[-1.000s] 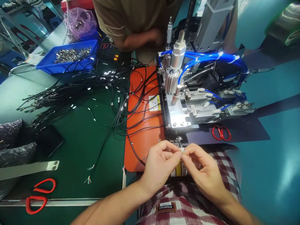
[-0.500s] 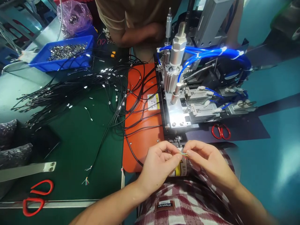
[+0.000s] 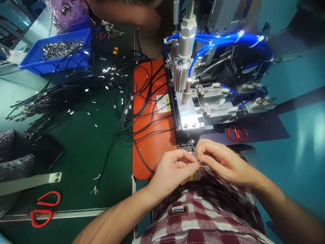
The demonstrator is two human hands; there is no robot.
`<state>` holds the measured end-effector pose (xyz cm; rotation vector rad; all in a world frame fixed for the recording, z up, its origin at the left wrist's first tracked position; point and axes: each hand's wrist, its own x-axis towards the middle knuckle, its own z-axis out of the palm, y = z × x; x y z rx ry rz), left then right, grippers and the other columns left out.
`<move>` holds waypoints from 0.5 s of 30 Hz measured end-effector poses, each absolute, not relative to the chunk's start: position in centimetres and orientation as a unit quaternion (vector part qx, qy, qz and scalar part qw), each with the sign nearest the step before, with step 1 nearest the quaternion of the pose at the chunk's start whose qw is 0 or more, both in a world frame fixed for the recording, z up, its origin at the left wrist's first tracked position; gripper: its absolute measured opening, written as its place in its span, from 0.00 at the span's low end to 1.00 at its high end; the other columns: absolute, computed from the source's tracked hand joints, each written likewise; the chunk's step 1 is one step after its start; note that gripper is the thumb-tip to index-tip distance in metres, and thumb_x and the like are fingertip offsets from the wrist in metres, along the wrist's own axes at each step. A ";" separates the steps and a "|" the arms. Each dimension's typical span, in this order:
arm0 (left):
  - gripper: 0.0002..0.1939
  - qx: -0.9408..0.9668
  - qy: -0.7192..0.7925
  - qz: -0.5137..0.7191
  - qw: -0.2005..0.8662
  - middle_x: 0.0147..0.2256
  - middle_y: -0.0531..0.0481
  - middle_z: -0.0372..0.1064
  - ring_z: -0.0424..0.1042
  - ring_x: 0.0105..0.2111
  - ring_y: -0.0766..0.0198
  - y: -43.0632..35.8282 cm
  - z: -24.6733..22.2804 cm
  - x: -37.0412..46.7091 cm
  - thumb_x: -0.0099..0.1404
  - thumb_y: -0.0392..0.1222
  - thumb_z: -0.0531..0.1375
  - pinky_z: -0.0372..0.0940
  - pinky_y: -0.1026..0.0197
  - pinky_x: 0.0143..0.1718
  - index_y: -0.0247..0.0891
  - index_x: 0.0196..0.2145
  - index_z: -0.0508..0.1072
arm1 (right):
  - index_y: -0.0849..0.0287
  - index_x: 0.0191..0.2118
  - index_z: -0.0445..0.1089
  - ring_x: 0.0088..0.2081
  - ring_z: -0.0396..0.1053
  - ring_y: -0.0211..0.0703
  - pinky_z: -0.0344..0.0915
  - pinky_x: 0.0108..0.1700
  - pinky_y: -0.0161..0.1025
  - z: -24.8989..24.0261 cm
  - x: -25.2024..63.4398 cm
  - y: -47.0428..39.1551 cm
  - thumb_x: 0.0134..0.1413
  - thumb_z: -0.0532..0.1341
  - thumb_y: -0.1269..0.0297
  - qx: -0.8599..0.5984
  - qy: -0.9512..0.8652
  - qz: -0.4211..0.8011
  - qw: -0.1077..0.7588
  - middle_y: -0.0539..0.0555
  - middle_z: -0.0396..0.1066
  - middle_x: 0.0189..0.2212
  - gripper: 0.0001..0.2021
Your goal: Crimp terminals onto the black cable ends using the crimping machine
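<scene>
L hand (image 3: 175, 171) pinches thin colored wires (image 3: 201, 166), lower ctr of frame; R hand's (image 3: 220, 161) thumb & forefinger nearly meet at their ends, can't tell if gripping. Step: prob. separating strands; next move likely calls for steady L pinch, fine R fingertip work. Machine (image 3: 208, 112) upper rt; black cables (image 3: 50, 96) left; blue bin (image 3: 42, 67) upper left.

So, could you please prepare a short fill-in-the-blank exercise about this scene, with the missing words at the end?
The tray of small metal parts is coloured ____.
The looped tool handles near the machine are coloured ____.
Red and yellow wires stick out from the fingers of the ____ hand.

Missing words: blue; red; left.
</scene>
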<state>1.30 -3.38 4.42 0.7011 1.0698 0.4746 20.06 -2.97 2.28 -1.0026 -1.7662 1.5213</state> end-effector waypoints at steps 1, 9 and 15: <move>0.10 0.320 0.490 0.219 0.781 0.15 0.60 0.57 0.53 0.14 0.76 -3.4 4.3 1.2 0.55 0.41 0.66 0.46 0.71 0.15 0.33 0.28 0.70 | 0.57 0.33 0.61 0.33 0.60 0.40 0.59 0.36 0.37 2.2 20.1 -3.0 0.66 0.50 0.70 -0.371 -0.664 0.578 0.295 0.51 0.61 0.32 0.08; 0.10 0.240 0.411 0.213 0.853 0.16 0.58 0.60 0.54 0.12 0.78 -3.0 3.5 0.6 0.54 0.40 0.68 0.47 0.72 0.13 0.31 0.28 0.72 | 0.56 0.34 0.60 0.32 0.58 0.39 0.57 0.34 0.36 1.0 19.0 -3.8 0.66 0.50 0.70 -0.366 -0.617 0.589 0.371 0.49 0.58 0.31 0.08; 0.11 0.207 0.374 0.174 0.887 0.19 0.55 0.65 0.55 0.12 0.78 -2.4 3.5 0.3 0.52 0.38 0.70 0.48 0.73 0.12 0.31 0.28 0.71 | 0.56 0.34 0.61 0.32 0.58 0.39 0.58 0.35 0.37 1.4 19.3 -3.7 0.67 0.50 0.69 -0.342 -0.631 0.605 0.346 0.50 0.60 0.31 0.08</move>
